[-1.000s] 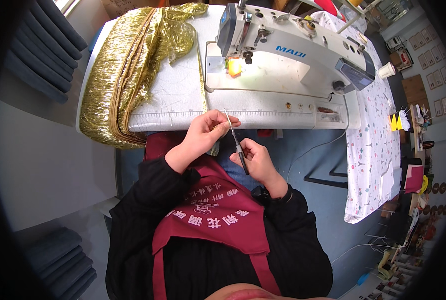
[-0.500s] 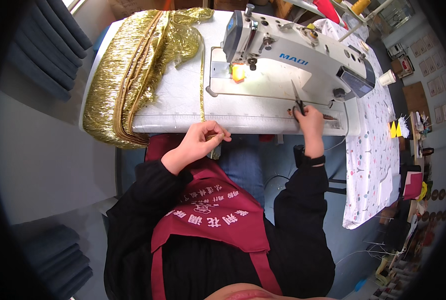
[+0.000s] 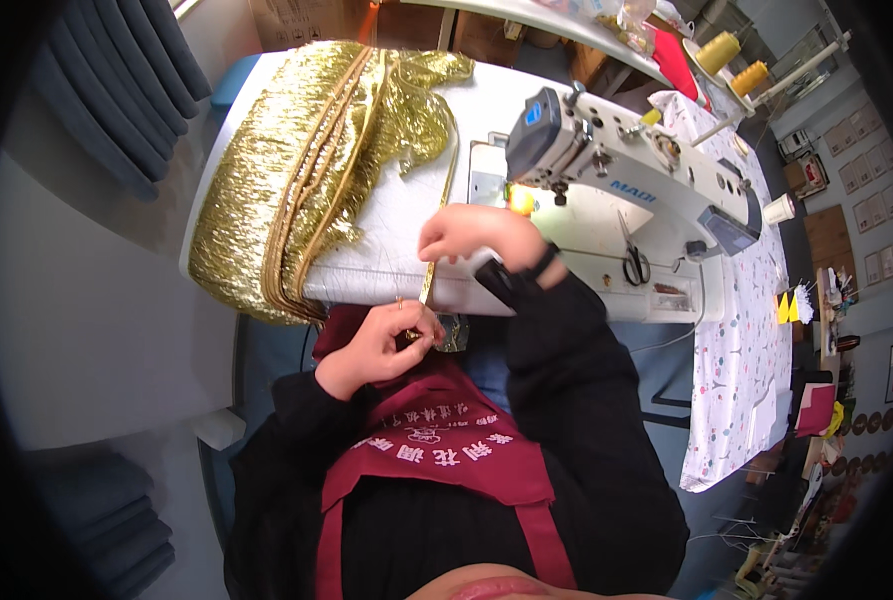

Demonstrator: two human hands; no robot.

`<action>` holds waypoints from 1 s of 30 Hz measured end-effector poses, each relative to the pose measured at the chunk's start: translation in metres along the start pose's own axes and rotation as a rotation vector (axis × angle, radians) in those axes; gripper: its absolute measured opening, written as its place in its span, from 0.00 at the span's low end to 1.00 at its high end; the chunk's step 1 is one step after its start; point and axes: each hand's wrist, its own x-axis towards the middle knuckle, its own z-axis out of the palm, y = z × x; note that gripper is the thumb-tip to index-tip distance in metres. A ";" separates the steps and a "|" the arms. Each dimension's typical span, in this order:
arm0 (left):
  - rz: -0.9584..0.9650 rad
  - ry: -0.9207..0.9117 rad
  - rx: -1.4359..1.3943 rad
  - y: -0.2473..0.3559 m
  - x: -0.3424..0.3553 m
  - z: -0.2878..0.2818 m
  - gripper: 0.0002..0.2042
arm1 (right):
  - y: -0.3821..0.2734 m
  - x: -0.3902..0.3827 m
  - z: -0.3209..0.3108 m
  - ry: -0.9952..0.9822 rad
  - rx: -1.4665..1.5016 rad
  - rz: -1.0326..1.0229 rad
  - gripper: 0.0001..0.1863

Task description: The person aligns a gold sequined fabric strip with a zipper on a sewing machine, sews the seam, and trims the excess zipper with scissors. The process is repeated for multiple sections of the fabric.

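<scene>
I have the left hand (image 3: 394, 337) pinched nearly closed on the gold strip (image 3: 427, 284) at the counter's (image 3: 381, 240) near edge; the strip runs toward the far side, right of the gold fringe (image 3: 241, 215). The right hand (image 3: 481, 236) curls loosely over it; I can't tell whether it grips. Scissors (image 3: 630, 249) lie right, beside the sewing machine (image 3: 656, 180).

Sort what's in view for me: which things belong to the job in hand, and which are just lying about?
Likely part of the job:
gold strip, at the left hand and right hand
gold fringe, heaped
scissors, free of both hands
sewing machine

Probably just lying about:
white cup
cardboard box
patterned cloth
</scene>
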 end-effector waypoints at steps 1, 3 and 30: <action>0.013 0.008 0.009 0.001 -0.002 -0.005 0.03 | -0.008 0.024 -0.019 -0.130 -0.041 0.033 0.17; 0.022 0.024 0.036 0.000 -0.002 -0.019 0.03 | -0.016 0.069 -0.051 -0.160 0.116 0.119 0.15; -0.062 0.452 0.021 0.007 -0.042 0.015 0.17 | -0.015 -0.044 0.148 0.134 0.914 -0.273 0.34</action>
